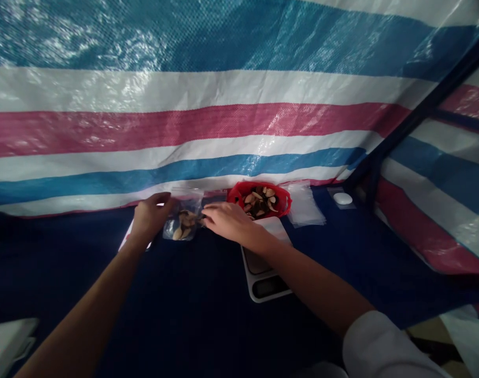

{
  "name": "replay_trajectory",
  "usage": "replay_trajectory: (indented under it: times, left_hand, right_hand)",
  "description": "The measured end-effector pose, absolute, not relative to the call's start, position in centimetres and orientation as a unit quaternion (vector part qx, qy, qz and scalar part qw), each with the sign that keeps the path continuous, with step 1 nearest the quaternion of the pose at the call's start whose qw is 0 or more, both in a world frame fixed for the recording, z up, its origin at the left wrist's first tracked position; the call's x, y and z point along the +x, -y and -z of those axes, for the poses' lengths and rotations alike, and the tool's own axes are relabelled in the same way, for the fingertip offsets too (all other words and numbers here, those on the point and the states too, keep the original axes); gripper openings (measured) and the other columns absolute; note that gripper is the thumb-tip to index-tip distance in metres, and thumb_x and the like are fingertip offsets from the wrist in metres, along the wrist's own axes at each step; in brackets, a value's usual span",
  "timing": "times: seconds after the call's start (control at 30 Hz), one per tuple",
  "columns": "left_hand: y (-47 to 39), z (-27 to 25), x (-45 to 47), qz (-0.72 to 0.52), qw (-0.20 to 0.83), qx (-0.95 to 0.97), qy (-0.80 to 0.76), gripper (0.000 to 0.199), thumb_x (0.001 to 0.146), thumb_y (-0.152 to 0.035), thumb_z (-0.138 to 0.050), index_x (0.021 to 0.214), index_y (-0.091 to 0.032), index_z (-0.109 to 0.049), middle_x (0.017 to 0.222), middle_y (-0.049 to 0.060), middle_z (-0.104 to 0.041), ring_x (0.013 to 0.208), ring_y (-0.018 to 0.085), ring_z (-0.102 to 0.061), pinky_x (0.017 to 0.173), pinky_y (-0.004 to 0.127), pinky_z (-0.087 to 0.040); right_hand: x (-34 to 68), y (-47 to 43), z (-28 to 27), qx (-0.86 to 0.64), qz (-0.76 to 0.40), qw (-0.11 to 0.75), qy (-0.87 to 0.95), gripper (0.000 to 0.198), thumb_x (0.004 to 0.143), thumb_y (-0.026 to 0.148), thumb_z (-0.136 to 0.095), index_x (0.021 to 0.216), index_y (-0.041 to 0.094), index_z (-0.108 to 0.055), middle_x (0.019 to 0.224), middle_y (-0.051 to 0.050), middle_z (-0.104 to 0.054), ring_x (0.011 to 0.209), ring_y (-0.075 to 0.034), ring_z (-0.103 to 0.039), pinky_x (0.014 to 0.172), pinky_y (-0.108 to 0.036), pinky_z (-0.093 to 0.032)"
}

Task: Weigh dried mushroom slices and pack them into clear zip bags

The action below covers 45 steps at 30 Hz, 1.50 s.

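A clear zip bag (179,231) with several brown and pale dried slices (186,219) inside lies on the dark blue table, between my two hands. My left hand (150,216) is at the bag's upper left edge, fingers curled and closed on the plastic. At the bag's right side, my right hand (228,219) has its fingertips pressed together on its edge; the exact grip is partly hidden. Under my right forearm sits a white kitchen scale (251,281), partly covered by the arm. Behind it a red plastic bag (285,200) stands open, holding more dried slices (259,200).
A stack of flat clear bags (305,205) lies right of the red bag. Farther right is a small clear packet with a white oval (342,199). A white card (125,239) lies by my left wrist. A power strip (9,341) is lower left. Striped sheeting (208,123) rises behind.
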State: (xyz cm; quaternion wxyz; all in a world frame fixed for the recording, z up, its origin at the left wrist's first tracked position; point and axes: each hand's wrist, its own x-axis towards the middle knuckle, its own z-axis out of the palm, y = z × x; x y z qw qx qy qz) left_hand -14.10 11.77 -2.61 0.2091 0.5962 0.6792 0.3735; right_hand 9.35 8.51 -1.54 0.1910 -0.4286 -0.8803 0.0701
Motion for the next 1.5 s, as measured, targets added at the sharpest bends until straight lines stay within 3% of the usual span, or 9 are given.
replay_trajectory:
  times: [0.07, 0.13, 0.23, 0.37, 0.77, 0.97, 1.13, 1.5]
  left_hand:
    - [-11.2, 2.9, -14.0, -0.394, 0.113, 0.644, -0.646, 0.038, 0.083, -0.048, -0.072, 0.11, -0.021, -0.072, 0.097, 0.007, -0.078, 0.1, 0.036, -0.074, 0.091, 0.045, -0.058]
    - [-10.2, 3.4, -13.5, -0.401, 0.06, 0.713, -0.572, 0.034, 0.088, -0.043, -0.066, 0.114, -0.021, -0.072, 0.116, 0.011, -0.075, 0.11, 0.036, -0.072, 0.098, 0.048, -0.057]
    - [-8.7, 4.6, -13.0, -0.347, 0.052, 0.803, -0.482, 0.029, 0.095, -0.04, -0.06, 0.114, -0.023, -0.073, 0.131, 0.012, -0.071, 0.122, 0.035, -0.067, 0.108, 0.05, -0.054]
    - [-7.8, 6.3, -13.0, -0.293, 0.063, 0.846, -0.44, 0.035, 0.101, -0.038, -0.05, 0.122, -0.02, -0.072, 0.14, 0.015, -0.067, 0.13, 0.035, -0.064, 0.112, 0.054, -0.053]
    - [-8.1, 7.7, -10.3, -0.306, 0.032, 0.777, -0.549, 0.036, 0.103, -0.032, -0.047, 0.126, -0.019, -0.072, 0.136, 0.014, -0.07, 0.126, 0.032, -0.068, 0.109, 0.05, -0.056]
    - [-8.3, 6.2, -11.6, -0.315, 0.068, 0.804, -0.499, 0.041, 0.103, -0.035, -0.046, 0.132, -0.018, -0.069, 0.145, 0.016, -0.065, 0.134, 0.034, -0.062, 0.114, 0.053, -0.051]
    - [-8.4, 5.2, -14.6, -0.229, 0.106, 0.871, -0.422, 0.042, 0.102, -0.04, -0.049, 0.137, -0.023, -0.067, 0.149, 0.013, -0.062, 0.139, 0.032, -0.058, 0.117, 0.051, -0.048]
    - [-9.4, 6.7, -13.5, -0.176, -0.005, 0.894, -0.412, 0.044, 0.1, -0.022, -0.044, 0.138, -0.016, -0.065, 0.141, 0.018, -0.067, 0.142, 0.035, -0.055, 0.118, 0.056, -0.047]
  right_hand:
    - [9.1, -8.0, 2.5, -0.396, -0.022, 0.172, 0.902, 0.024, 0.103, 0.018, -0.052, 0.11, 0.016, -0.075, 0.124, -0.011, -0.075, 0.113, -0.023, -0.07, 0.093, -0.032, -0.054]
    - [8.9, -7.8, 3.3, -0.376, 0.011, 0.16, 0.913, 0.024, 0.103, 0.015, -0.051, 0.113, 0.014, -0.072, 0.126, -0.013, -0.073, 0.118, -0.024, -0.067, 0.099, -0.034, -0.053]
    - [8.9, -7.9, 4.0, -0.366, 0.027, 0.147, 0.918, 0.027, 0.104, 0.013, -0.047, 0.122, 0.012, -0.068, 0.124, -0.015, -0.071, 0.119, -0.024, -0.065, 0.102, -0.036, -0.051]
    - [9.3, -8.0, 4.1, -0.37, 0.033, 0.128, 0.92, 0.028, 0.106, 0.012, -0.043, 0.122, 0.01, -0.066, 0.123, -0.016, -0.071, 0.117, -0.024, -0.066, 0.095, -0.035, -0.053]
    - [10.4, -8.0, 3.8, -0.404, 0.007, 0.125, 0.906, 0.029, 0.102, 0.012, -0.049, 0.119, 0.012, -0.072, 0.133, -0.016, -0.071, 0.113, -0.025, -0.07, 0.088, -0.033, -0.056]
    - [9.8, -7.8, 3.5, -0.414, 0.009, 0.164, 0.895, 0.03, 0.103, 0.017, -0.048, 0.121, 0.012, -0.072, 0.14, -0.016, -0.068, 0.121, -0.026, -0.068, 0.099, -0.037, -0.055]
    - [9.7, -7.8, 4.4, -0.38, 0.004, 0.186, 0.906, 0.033, 0.104, 0.021, -0.051, 0.13, 0.011, -0.068, 0.142, -0.019, -0.066, 0.136, -0.028, -0.059, 0.113, -0.04, -0.048]
    - [10.4, -7.5, 5.3, -0.373, 0.003, 0.18, 0.91, 0.036, 0.104, 0.025, -0.053, 0.134, 0.011, -0.066, 0.144, -0.019, -0.065, 0.143, -0.027, -0.054, 0.121, -0.041, -0.043]
